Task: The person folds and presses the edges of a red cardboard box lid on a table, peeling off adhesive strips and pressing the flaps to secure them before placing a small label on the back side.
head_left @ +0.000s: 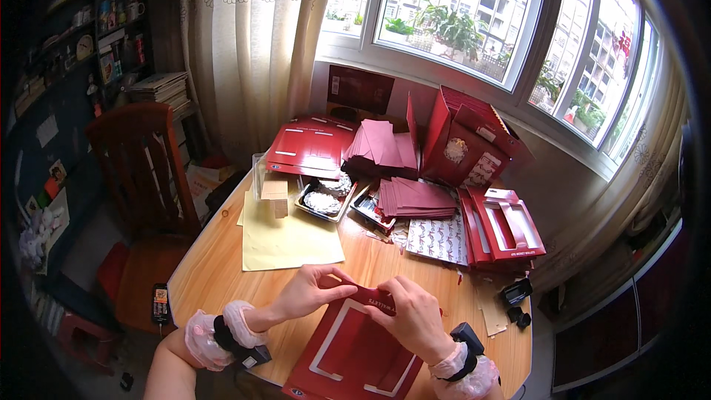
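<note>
A flat red cardboard packet (355,352) with white outline markings lies on the wooden table (215,267) in front of me. My left hand (311,290) pinches its top left edge. My right hand (411,315) presses down on its top right part, fingers curled over the fold. Both wrists wear pink frilly cuffs and black bands.
A yellow paper sheet (285,241) lies beyond the hands. Stacks of red envelopes (415,198), red flat boxes (500,226), a red gift bag (463,148) and small trays (324,200) crowd the far table. A wooden chair (144,178) with a phone (160,302) stands at left.
</note>
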Action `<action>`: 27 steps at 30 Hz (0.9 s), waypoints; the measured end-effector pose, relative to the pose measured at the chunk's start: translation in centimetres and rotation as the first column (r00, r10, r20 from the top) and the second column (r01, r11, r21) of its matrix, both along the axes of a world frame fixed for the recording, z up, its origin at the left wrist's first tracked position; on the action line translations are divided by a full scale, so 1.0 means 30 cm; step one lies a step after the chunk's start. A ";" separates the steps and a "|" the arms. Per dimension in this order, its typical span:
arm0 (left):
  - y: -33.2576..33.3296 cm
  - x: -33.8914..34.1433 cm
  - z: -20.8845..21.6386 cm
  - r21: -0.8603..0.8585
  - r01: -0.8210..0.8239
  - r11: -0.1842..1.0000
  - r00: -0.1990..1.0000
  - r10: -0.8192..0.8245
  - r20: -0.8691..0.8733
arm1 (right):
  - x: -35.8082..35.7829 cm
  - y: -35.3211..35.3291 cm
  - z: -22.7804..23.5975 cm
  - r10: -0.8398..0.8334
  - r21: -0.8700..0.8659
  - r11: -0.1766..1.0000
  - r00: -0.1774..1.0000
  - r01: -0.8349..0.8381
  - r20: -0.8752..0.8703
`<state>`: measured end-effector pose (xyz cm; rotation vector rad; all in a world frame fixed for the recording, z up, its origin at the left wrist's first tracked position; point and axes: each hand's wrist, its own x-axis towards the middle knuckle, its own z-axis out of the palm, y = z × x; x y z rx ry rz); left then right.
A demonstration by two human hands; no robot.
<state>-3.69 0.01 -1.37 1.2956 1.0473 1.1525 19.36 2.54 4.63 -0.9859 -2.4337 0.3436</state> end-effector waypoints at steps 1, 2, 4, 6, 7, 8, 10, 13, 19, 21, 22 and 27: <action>0.002 -0.004 0.000 0.000 -0.016 1.000 1.000 0.016 0.004 | 0.002 0.000 0.010 -0.005 0.014 1.000 1.000 0.005 0.022; 0.002 -0.008 0.004 -0.001 -0.017 1.000 1.000 0.017 0.004 | 0.003 -0.001 0.015 -0.011 0.028 1.000 0.999 0.010 0.043; 0.006 -0.015 0.014 -0.046 -0.013 0.999 1.000 0.014 0.023 | 0.004 -0.004 0.014 -0.013 0.037 0.999 0.999 0.012 0.034; 0.008 -0.014 0.017 -0.055 -0.006 0.998 0.999 0.008 0.034 | 0.004 -0.006 0.014 -0.018 0.047 0.999 1.000 0.017 0.024; 0.009 -0.017 0.013 -0.048 0.008 0.999 1.000 -0.007 0.025 | 0.003 -0.009 0.014 -0.004 0.084 0.996 0.999 0.001 0.036; 0.010 -0.019 0.008 -0.041 0.023 0.999 1.000 -0.022 0.016 | 0.003 -0.011 0.014 0.010 0.119 0.993 0.999 -0.015 0.048; 0.016 -0.027 -0.004 -0.005 0.032 0.999 0.999 -0.032 0.005 | 0.003 -0.007 0.010 0.031 0.131 0.991 0.998 -0.038 0.055; 0.015 -0.014 0.013 0.064 0.084 0.994 0.996 -0.085 0.006 | -0.002 -0.007 0.007 0.066 0.155 0.985 0.995 -0.078 0.081; -0.003 0.007 0.064 0.085 0.161 0.983 0.972 -0.143 -0.186 | -0.006 -0.023 0.023 0.075 0.105 0.991 0.992 -0.085 0.098; -0.008 -0.001 0.063 0.045 0.159 0.986 0.977 -0.150 -0.153 | 0.001 -0.025 0.036 0.058 0.045 0.997 0.993 -0.064 0.107; -0.004 -0.009 0.055 0.047 0.129 0.991 0.980 -0.120 -0.162 | 0.009 -0.020 0.040 0.064 -0.012 0.998 0.994 -0.063 0.089; 0.019 -0.052 0.043 0.011 0.086 0.996 0.996 -0.085 -0.030 | 0.075 0.016 0.073 0.118 -0.147 0.983 0.992 -0.111 0.039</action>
